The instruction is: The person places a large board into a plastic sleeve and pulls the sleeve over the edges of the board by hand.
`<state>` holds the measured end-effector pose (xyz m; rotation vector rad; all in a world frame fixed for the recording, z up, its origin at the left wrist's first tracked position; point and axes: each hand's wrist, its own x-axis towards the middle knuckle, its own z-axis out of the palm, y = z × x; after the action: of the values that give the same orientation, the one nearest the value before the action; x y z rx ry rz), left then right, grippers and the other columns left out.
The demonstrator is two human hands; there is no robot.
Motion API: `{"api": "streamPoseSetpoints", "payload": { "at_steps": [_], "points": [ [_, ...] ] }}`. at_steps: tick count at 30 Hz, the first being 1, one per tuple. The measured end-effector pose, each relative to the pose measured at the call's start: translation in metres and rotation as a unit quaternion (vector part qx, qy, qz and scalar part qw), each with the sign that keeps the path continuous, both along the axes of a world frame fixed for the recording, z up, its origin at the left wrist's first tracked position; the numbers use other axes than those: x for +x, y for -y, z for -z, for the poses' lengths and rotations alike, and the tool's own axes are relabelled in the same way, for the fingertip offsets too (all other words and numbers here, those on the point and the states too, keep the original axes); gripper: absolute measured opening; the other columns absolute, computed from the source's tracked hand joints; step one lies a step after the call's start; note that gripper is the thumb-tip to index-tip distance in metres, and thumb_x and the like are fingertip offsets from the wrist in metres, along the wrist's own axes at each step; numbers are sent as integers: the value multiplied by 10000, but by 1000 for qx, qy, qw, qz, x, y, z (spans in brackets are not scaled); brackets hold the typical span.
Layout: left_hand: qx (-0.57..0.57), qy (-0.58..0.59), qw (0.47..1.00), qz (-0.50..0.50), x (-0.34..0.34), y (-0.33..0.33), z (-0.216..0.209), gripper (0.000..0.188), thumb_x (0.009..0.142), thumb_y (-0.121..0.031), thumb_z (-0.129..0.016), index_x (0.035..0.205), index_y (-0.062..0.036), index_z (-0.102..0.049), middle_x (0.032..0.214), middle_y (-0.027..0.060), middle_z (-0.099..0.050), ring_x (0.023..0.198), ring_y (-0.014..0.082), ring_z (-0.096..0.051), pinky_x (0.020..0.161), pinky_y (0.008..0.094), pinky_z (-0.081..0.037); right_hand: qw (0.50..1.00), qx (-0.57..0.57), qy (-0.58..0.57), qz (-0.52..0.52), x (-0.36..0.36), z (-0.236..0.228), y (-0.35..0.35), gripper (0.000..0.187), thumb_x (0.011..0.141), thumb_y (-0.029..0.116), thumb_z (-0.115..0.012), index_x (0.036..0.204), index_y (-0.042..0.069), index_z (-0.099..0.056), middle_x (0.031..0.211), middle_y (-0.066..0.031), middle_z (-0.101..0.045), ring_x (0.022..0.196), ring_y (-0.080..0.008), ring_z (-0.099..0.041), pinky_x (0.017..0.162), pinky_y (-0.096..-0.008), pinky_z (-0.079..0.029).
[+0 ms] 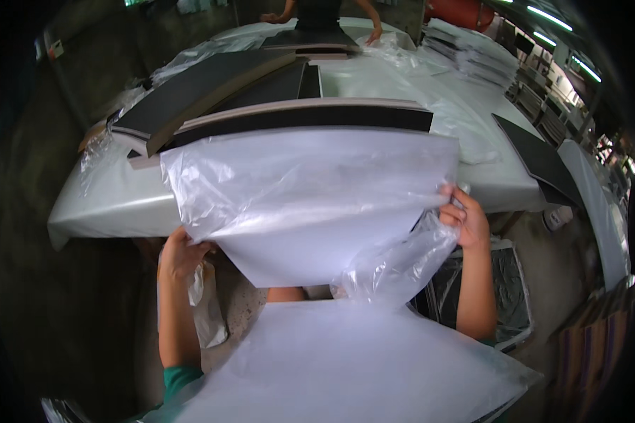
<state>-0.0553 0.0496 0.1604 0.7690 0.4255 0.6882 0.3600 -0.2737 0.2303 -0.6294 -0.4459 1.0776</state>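
Observation:
Between my two hands hangs a clear plastic bag [226, 187] with a white sheet [310, 225] showing in or behind it. My left hand [182, 255] pinches the bag's lower left corner. On the right side, the fingers of my right hand [466, 217] are closed on the plastic, and a crumpled loose part [402, 264] droops below them. The bag's far edge rests against the near table edge, by a stack of black and pale boards [310, 116]. Closer to me lies another white sheet in clear plastic [346, 359], over my lap.
A table covered in pale plastic [113, 204] holds long dark boards [197, 92] and stacked wrapped packs [469, 53] at the back right. Across it stands another person [319, 17]. A dark panel [533, 155] lies on the right edge, and a plastic-wrapped dark item [504, 289] sits below.

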Motion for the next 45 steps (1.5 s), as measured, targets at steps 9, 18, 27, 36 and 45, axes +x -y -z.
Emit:
{"api": "streamPoseSetpoints", "payload": {
  "at_steps": [9,18,27,36,45],
  "points": [
    [-26,-167,970,-172,-16,7,14,59,767,-122,-504,805,-82,-527,689,20,-529,580,142,-507,511,261,-416,999,-45,-5,10,-27,-4,32,172,862,132,-437,994,44,-504,811,-8,-562,379,16,-279,365,-151,-197],
    [-164,-96,982,5,-49,50,125,85,744,-101,-447,782,-83,-522,602,-34,-450,472,68,-375,431,207,-310,937,-315,111,101,-32,181,88,227,812,217,-487,975,60,-496,642,24,-484,436,-70,-398,442,-222,-361],
    [-29,10,986,165,-74,68,168,365,843,-150,-531,1173,-71,-397,913,-30,-506,728,31,-496,592,141,-403,950,-291,111,26,-61,91,71,219,847,105,-489,1054,56,-438,732,9,-475,632,-41,-447,576,-195,-374],
    [9,-260,958,118,-37,58,182,64,861,-161,-509,879,-100,-514,701,-52,-500,522,18,-446,470,160,-350,895,-409,161,-80,-54,198,68,199,812,180,-552,988,94,-518,634,86,-430,480,16,-339,416,-132,-238],
    [151,-353,923,29,-19,49,164,190,797,-257,-611,836,-80,-556,701,-40,-508,633,45,-452,566,192,-366,919,-350,179,28,-46,206,17,215,769,145,-614,958,65,-551,573,70,-424,402,-2,-311,344,-146,-203]
  ]
}}
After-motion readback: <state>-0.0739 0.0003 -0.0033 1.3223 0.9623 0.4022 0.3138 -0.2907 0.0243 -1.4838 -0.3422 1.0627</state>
